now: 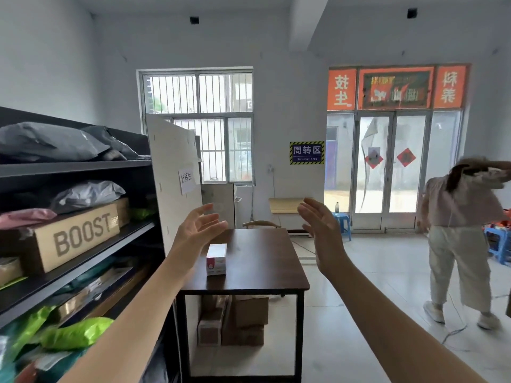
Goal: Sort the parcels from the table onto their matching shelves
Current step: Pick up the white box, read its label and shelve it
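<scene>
One small white box with a pink print (216, 259) stands on the dark wooden table (257, 275) ahead of me. My left hand (197, 229) is raised above and just left of the box, fingers spread, holding nothing. My right hand (322, 233) is lifted to the right of the table, palm facing left, also empty. On my left the dark shelves (83, 246) hold parcels: grey bags (52, 142) on top, a BOOST carton (74, 239) in the middle, green bags (77, 334) lower down.
Cardboard boxes (243, 319) sit under the table. A white panel (174, 178) stands between shelves and table. A person (461, 239) stands at the right on the tiled floor, beside blue stools (497, 244). A small desk (284, 205) and glass doors (392, 167) lie beyond.
</scene>
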Tool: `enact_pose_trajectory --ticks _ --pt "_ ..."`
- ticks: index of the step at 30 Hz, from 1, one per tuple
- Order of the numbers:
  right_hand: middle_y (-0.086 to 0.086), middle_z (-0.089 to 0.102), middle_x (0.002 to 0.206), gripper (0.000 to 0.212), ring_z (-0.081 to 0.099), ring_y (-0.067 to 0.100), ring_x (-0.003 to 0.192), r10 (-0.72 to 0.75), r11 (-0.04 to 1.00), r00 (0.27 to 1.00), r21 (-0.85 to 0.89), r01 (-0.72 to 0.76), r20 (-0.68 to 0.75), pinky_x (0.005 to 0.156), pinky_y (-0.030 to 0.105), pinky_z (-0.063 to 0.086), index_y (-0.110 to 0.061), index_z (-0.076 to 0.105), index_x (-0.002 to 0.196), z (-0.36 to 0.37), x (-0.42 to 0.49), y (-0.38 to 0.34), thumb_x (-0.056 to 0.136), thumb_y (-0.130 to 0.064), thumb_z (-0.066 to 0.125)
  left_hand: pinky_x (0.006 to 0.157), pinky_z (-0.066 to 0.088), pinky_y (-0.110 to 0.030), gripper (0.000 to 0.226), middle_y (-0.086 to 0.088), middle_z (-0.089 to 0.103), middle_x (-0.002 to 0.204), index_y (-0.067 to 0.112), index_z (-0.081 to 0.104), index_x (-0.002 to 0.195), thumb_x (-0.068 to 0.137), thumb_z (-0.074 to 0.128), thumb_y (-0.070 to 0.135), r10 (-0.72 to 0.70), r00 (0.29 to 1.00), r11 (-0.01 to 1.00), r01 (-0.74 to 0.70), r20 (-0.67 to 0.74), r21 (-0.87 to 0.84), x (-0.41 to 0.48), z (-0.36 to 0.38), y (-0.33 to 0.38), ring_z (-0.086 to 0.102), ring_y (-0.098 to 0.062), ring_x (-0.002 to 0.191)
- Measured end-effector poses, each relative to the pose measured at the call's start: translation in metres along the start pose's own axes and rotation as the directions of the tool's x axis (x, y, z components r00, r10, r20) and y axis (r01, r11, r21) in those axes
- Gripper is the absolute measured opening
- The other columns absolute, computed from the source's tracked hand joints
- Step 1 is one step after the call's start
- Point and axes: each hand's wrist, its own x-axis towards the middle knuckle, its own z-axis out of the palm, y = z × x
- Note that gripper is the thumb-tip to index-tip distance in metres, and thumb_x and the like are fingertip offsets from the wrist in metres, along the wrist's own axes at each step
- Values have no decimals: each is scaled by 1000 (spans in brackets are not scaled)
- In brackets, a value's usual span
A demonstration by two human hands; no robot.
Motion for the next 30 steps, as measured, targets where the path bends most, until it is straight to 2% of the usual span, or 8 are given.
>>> enact_pose_trajectory --ticks 2,4,7,13,15,18,24,30 --pt "-7 62 118 44 57 2 109 -8 1000 1000 -6 8 4 99 30 42 -30 59 113 0 28 16 71 -40 67 102 44 -33 98 0 61 125 31 53 128 42 82 68 -3 1000 1000 3 -6 -4 27 6 -14 58 -17 119" --pt "-3 62 122 54 57 6 111 -5 1000 1000 -24 5 2 100 31 42 -22 59 122 3 53 34 71 -41 66 100 44 -30 83 0 61 124 32 54 124 49 79 57 -6 1000 1000 5 -3 -18 52 9 -28 58 -16 118" --pt "-5 62 121 59 57 4 112 6 999 1000 -34 -5 11 98 27 43 -18 58 126 12 90 60 71 -41 66 101 44 -30 73 2 61 123 36 54 119 51 76 54 -6 1000 1000 6 -6 -18 91 6 -51 58 -14 118" --pt "2 62 128 62 57 2 108 7 998 1000 -58 -8 -8 81 18 44 -15 59 127 37 167 118 71 -41 66 108 42 -39 89 1 64 121 36 56 119 40 83 67 -5 1000 1000 5 2 -25 177 -24 -110 59 -18 118" --pt "3 62 130 61 57 1 109 9 998 1000 -56 -10 -25 84 18 44 -16 59 126 50 197 138 70 -41 67 110 40 -43 85 1 64 121 33 54 127 49 79 57 5 1000 1000 -5 5 -18 212 -39 -127 58 -18 119" --pt "2 61 130 57 57 0 109 11 999 999 -49 -13 -36 88 19 44 -21 58 122 70 236 166 70 -41 67 108 42 -39 89 0 63 121 26 50 134 52 76 52 14 1000 1000 -13 9 -28 259 -59 -150 59 -16 116" --pt "3 59 134 71 56 -3 107 34 996 999 -82 -37 -33 80 14 43 -13 55 134 91 296 216 70 -41 66 111 39 -45 85 -5 63 122 28 52 129 51 77 52 -17 1000 998 18 25 -53 326 -76 -196 58 -23 120" --pt "2 58 135 73 54 -6 106 58 995 997 -74 -61 -51 85 15 43 -12 54 135 97 359 259 71 -44 65 110 39 -46 88 -5 65 121 40 56 116 38 83 69 -37 999 998 38 31 -56 384 -78 -241 58 -24 120"
